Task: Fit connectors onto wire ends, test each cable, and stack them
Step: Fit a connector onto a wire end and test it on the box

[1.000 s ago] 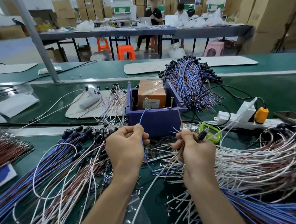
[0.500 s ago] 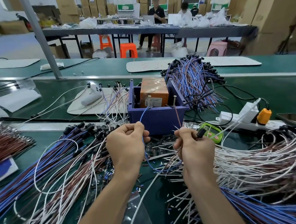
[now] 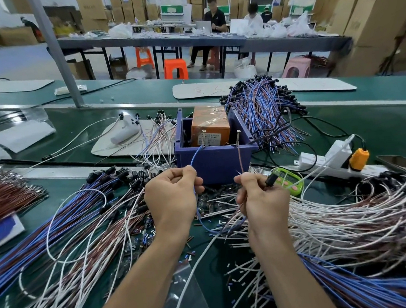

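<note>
My left hand (image 3: 173, 196) pinches a blue wire (image 3: 196, 155) whose bare end reaches up to the left screw post (image 3: 203, 138) on the blue box (image 3: 216, 163). My right hand (image 3: 262, 199) pinches a brown wire (image 3: 240, 160) that rises to the right screw post (image 3: 238, 137). The same hand also holds a small black connector (image 3: 270, 180) between its fingers. An orange block (image 3: 211, 126) sits inside the box.
Finished cables with black connectors lie fanned at the left (image 3: 64, 218) and behind the box (image 3: 264, 111). Loose white and brown wires (image 3: 346, 218) heap at the right. A green counter (image 3: 289, 180), a power strip (image 3: 327, 159) and cut insulation bits (image 3: 229, 267) lie nearby.
The view has shifted slightly. Both hands stay in front of the blue box, holding the wire ends at the screw posts.
</note>
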The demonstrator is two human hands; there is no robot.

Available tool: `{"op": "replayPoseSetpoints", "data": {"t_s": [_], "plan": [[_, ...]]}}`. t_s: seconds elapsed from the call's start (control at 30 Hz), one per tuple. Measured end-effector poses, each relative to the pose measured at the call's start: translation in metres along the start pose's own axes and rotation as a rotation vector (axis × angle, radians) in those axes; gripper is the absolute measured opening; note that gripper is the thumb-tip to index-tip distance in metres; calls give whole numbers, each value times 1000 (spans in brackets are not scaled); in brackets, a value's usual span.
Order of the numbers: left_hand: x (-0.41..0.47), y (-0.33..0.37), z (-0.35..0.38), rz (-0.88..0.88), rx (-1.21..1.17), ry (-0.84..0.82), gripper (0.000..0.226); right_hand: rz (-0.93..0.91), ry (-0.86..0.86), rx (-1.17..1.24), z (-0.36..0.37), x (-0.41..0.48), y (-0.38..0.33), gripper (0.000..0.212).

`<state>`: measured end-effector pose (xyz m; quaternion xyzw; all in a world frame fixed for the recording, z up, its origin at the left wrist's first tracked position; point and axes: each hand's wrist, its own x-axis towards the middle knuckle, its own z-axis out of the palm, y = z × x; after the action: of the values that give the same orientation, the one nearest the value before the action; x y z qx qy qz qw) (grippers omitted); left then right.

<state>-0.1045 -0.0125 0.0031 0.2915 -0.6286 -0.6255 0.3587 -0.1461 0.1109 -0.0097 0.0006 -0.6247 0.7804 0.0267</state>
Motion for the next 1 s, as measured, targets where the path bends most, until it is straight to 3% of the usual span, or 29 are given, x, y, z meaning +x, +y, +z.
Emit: {"op": "replayPoseSetpoints", "data": {"t_s": [0.6, 1.0], "plan": [[0, -3, -5, 80, -20, 25, 25, 6, 54, 86, -6, -4, -2, 34], [1, -6, -1, 136, 7, -107, 25, 6, 62, 76, -5, -6, -3, 35]]}}
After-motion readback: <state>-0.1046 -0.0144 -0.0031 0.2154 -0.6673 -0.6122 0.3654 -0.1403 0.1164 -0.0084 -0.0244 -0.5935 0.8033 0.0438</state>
